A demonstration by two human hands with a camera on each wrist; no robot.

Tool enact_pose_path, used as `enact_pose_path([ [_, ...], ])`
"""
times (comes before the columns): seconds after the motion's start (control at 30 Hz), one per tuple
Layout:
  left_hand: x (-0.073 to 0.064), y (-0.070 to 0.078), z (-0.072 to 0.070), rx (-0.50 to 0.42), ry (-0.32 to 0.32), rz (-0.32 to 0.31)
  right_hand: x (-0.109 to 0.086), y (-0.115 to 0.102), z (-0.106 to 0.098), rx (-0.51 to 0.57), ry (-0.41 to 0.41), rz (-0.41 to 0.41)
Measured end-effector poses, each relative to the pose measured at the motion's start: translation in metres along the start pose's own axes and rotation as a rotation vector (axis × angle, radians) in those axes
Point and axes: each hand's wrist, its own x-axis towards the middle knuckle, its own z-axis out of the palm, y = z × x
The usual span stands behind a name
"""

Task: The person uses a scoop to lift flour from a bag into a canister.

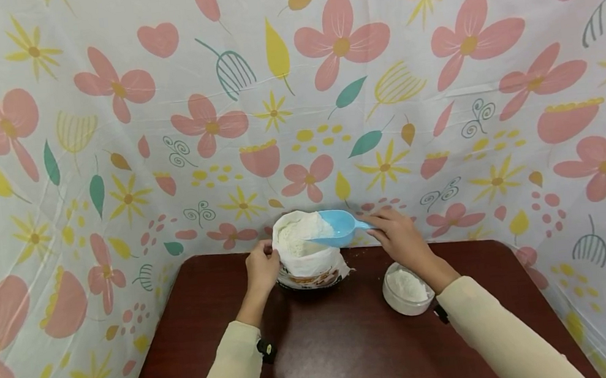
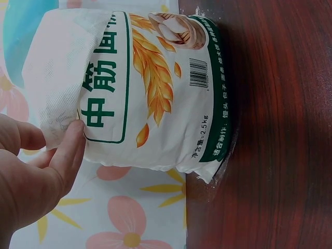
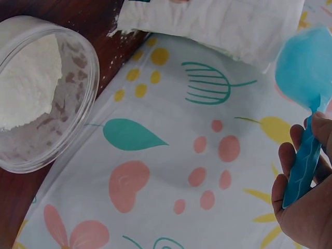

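Head view shows the flour bag (image 1: 311,266) upright at the far edge of the brown table (image 1: 326,353), its mouth open and the rim turned outward. White flour (image 1: 293,239) lies close to the top. Judged by its fill, the bag is heavy low down; the creased wall appears soft and likely to sag, so the sound hold is the folded rim, with support at the base if lifted.

At nine o'clock on the bag, the left hand (image 1: 263,270) pinches that rim between thumb and fingers. From three o'clock, the blue scoop (image 1: 343,229) extends over the mouth, flour at its leading end; how deep the tip sits cannot be told. The right hand (image 1: 401,239) is closed around its handle. The scoop appears light, stiff and smooth; it should be held by the ribbed handle and kept level, as loose flour would slide off.

At four o'clock from the bag, apart from it, stands a clear round bowl (image 1: 404,308), partly filled with flour. White specks mark the table beside the bag. Patterned cloth (image 1: 340,46) hangs at twelve o'clock.
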Motion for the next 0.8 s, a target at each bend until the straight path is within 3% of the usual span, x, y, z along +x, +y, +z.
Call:
enact_pose_path([
  [0.5, 0.001, 0.002, 0.0, 0.015, 0.019, -0.004, -0.019, 0.003, -0.022, 0.018, -0.022, 0.051],
  [0.8, 0.001, 0.001, 0.001, 0.012, 0.031, 0.006, -0.035, 0.012, -0.04, -0.043, 0.045, 0.048],
])
